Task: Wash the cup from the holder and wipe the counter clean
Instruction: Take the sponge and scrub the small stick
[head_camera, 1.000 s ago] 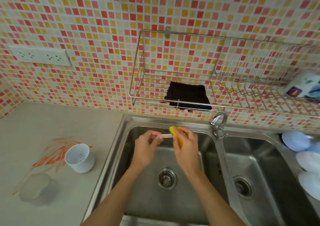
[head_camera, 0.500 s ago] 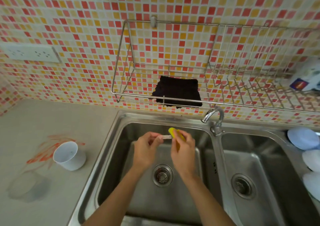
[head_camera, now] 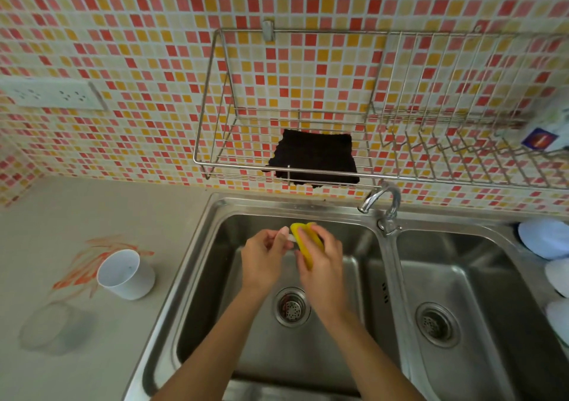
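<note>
**Cup on counter; both hands over left basin with sponge**

White cup (head_camera: pixel 125 274): stands on the grey counter (head_camera: pixel 92 354), tilted, mouth toward the camera, just left of the sink's rim. It sits at the edge of an orange smear (head_camera: pixel 83 265) on the counter surface. A grey, blurred patch (head_camera: pixel 52 328) lies nearer the camera; what it is cannot be told.

Hands: both held above the left basin (head_camera: pixel 264 354), over the drain (head_camera: pixel 292 307). Right hand (head_camera: pixel 323 265) has its fingers curled round a folded yellow sponge (head_camera: pixel 303 242). Left hand (head_camera: pixel 264 256) pinches a small pale item (head_camera: pixel 291 238) between thumb and fingertips, touching the sponge; too small to identify.

Surroundings: faucet (head_camera: pixel 383 199) between the two basins, spout toward the left one. Wire rack (head_camera: pixel 277 166) on the mosaic tile wall, with a black cloth (head_camera: pixel 314 157) lying in it. Pale blue round items (head_camera: pixel 545 239) at the far right edge.
</note>
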`<act>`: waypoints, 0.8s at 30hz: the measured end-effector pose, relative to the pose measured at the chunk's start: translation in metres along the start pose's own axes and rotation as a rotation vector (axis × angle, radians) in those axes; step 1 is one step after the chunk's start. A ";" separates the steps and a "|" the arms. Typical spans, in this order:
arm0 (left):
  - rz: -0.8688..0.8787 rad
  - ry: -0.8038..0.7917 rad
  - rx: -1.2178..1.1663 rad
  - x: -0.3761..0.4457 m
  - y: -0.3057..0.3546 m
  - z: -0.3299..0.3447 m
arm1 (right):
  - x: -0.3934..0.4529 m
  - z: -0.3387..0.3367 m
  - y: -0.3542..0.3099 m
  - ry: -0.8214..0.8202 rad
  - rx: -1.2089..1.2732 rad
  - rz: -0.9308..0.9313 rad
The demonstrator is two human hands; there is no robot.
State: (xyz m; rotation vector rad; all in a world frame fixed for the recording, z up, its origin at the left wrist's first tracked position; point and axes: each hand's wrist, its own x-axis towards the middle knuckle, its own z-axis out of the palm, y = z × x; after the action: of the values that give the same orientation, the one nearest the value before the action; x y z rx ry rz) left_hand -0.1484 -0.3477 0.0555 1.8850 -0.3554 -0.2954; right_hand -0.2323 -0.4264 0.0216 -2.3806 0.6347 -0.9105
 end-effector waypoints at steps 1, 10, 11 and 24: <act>-0.016 -0.015 -0.024 -0.001 0.000 0.000 | 0.004 -0.001 0.003 0.006 -0.013 0.022; 0.238 -0.154 0.161 0.000 0.004 -0.017 | 0.028 -0.016 0.027 -0.086 -0.169 -0.173; 0.316 -0.198 0.184 0.001 0.003 -0.020 | 0.030 -0.018 0.027 -0.115 -0.171 -0.176; -0.014 -0.103 -0.015 0.001 0.003 -0.013 | -0.001 -0.007 -0.006 -0.041 -0.020 -0.037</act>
State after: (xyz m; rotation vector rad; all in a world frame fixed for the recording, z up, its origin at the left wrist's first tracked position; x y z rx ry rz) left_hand -0.1435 -0.3378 0.0630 1.8624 -0.4081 -0.4043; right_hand -0.2370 -0.4234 0.0292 -2.4296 0.5879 -0.8724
